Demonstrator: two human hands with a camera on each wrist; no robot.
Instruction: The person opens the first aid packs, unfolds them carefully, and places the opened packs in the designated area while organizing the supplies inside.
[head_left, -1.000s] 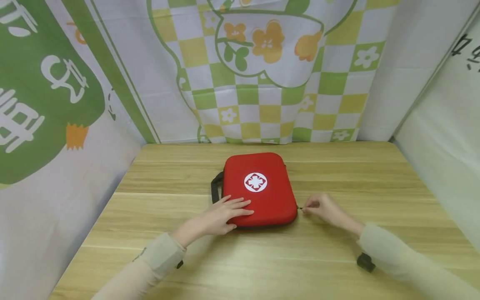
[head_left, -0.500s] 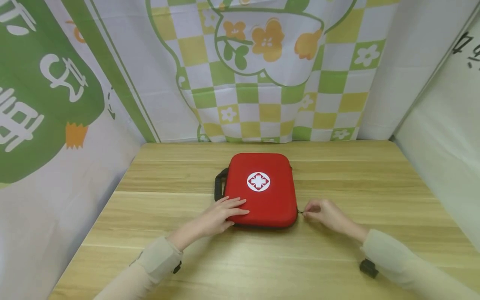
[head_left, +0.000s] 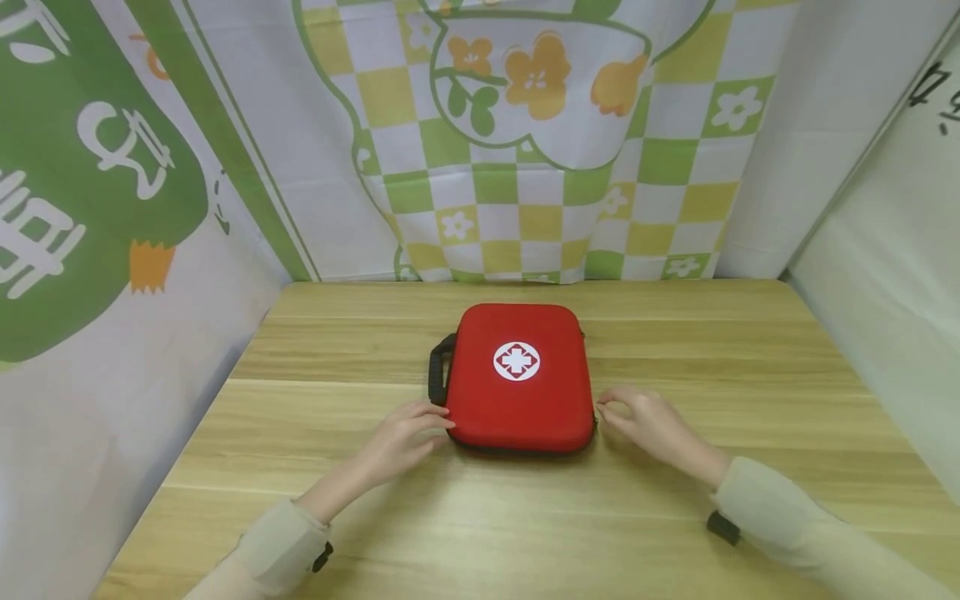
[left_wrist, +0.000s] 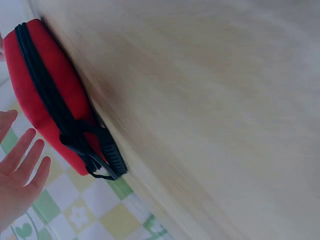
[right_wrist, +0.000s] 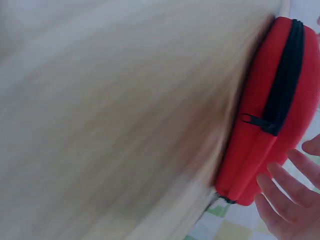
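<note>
at lower centre, left hand (head_left: 405, 437) — fingers loosely extended — and right hand (head_left: 652, 427), fingers gently bent, both empty, flank a red case (head_left: 517, 412) with white cross emblem (head_left: 517, 361).

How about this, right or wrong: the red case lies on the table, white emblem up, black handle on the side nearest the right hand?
Wrong side: the head view shows the black handle on the side nearest the left hand. The red case does lie on the table, white emblem up.

Red case (head_left: 517, 412) matt, finely textured, fabric-look, ribbed plastic-look handle (head_left: 437, 372), smooth wood-grain tabletop (head_left: 517, 525), creased printed cloth (head_left: 517, 187) beyond its far edge
</note>
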